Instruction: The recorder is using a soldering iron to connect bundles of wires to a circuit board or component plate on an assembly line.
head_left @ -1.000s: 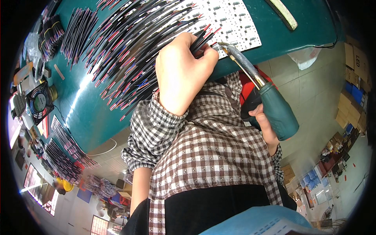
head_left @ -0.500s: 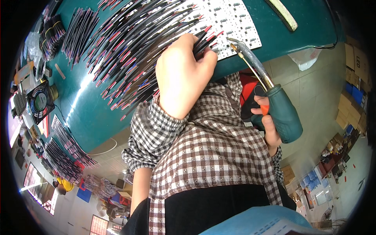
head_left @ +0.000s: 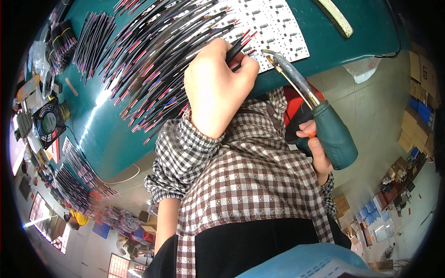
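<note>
My left hand is closed round a few black cables whose red-tipped wire ends stick out past the fingers. These ends lie over the near edge of a white circuit board panel covered with small components. In my right hand is a green-handled soldering gun, its thumb and fingers wrapped about the grip beside an orange trigger. The gun's bent metal tip reaches the panel's near edge, close to the wire ends; whether it touches is unclear. Many more black cables fan out left of my left hand.
The green table carries more cable bundles at the far left and a small fan at its left edge. A pale curved strip lies at the far right. Cardboard boxes are stacked to the right.
The soldering gun's tip has shifted slightly left and down, nearer my left hand. The cable ends in my left hand have turned a little and moved slightly left.
</note>
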Motion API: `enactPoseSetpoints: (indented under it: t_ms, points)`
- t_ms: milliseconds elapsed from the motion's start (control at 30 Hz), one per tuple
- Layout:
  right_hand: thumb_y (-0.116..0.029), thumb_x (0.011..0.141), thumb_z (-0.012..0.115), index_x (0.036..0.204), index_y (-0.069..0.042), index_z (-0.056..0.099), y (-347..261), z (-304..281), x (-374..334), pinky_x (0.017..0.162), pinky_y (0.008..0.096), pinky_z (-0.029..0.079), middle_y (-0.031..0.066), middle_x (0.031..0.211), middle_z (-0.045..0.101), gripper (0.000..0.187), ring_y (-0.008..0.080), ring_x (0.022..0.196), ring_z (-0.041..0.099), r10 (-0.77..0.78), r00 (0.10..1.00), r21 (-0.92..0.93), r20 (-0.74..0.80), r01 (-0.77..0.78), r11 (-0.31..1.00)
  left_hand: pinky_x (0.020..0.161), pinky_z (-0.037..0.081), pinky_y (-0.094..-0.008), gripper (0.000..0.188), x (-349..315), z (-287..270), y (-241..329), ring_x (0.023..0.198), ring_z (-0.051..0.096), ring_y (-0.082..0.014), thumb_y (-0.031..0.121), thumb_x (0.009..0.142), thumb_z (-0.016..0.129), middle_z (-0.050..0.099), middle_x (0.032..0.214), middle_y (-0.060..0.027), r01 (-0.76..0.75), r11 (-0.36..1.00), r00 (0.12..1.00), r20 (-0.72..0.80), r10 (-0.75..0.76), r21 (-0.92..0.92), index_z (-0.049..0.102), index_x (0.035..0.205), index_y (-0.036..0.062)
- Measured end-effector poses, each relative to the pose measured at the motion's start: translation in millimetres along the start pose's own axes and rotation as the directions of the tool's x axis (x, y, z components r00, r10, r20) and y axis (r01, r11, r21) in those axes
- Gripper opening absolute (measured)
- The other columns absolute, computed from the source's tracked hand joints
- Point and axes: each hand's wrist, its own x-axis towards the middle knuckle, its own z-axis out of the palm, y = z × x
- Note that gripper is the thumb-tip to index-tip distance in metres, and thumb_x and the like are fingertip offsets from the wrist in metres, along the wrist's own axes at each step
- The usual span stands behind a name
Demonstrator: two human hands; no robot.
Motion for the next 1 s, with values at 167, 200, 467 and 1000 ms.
enactPoseSetpoints:
  t_ms: [167,200,467,1000]
  points:
    - [-0.017,0.088,0.054,0.096,0.009,0.055,-2.2,1.0,1.9,0.075,0.0336,0.05,0.0164,0.086,0.057,0.027,0.0232,0.084,0.056,0.008,1.0,-0.042,0.015,-0.008,0.999,0.051,0.045,-0.0357,0.017,0.0,1.2,0.5,0.053,0.058,-0.0283,0.015,0.065,0.062,0.058,0.058,-0.0124,0.028,0.998,1.0,0.006,-0.027,-0.055,0.053,0.062,0.0008]
    - [-0.017,0.088,0.054,0.096,0.009,0.055,-2.1,1.3,1.9,0.075,0.0336,0.05,0.0164,0.086,0.057,0.027,0.0232,0.084,0.056,0.009,1.0,-0.043,0.015,-0.008,0.999,0.051,0.045,-0.0357,0.017,0.3,0.9,0.4,0.053,0.058,-0.0283,0.015,0.065,0.062,0.058,0.058,-0.0124,0.029,0.998,1.0,0.007,-0.028,-0.057,0.053,0.062,0.0008]
    - [-0.016,0.088,0.055,0.095,0.008,0.056,-3.2,2.5,3.2,0.075,0.0331,0.05,0.0154,0.087,0.057,0.025,0.0229,0.083,0.057,0.021,1.0,-0.03,0.008,-0.021,0.999,0.052,0.046,-0.0344,0.016,2.5,-3.1,0.6,0.053,0.059,-0.0271,0.016,0.066,0.062,0.059,0.059,-0.0116,0.104,0.991,0.992,0.085,-0.096,-0.09,0.056,0.063,0.0009]
    - [0.0,0.078,0.067,0.101,0.002,0.06,5.2,-1.0,0.5,0.077,0.03,0.05,0.0111,0.096,0.061,0.024,0.0176,0.087,0.059,0.001,1.0,0.015,0.011,-0.001,1.0,0.052,0.046,-0.0358,0.017,1.5,-1.0,0.5,0.054,0.059,-0.029,0.015,0.066,0.062,0.058,0.058,-0.0129,0.06,0.996,0.998,0.038,-0.058,-0.072,0.055,0.063,0.0006]
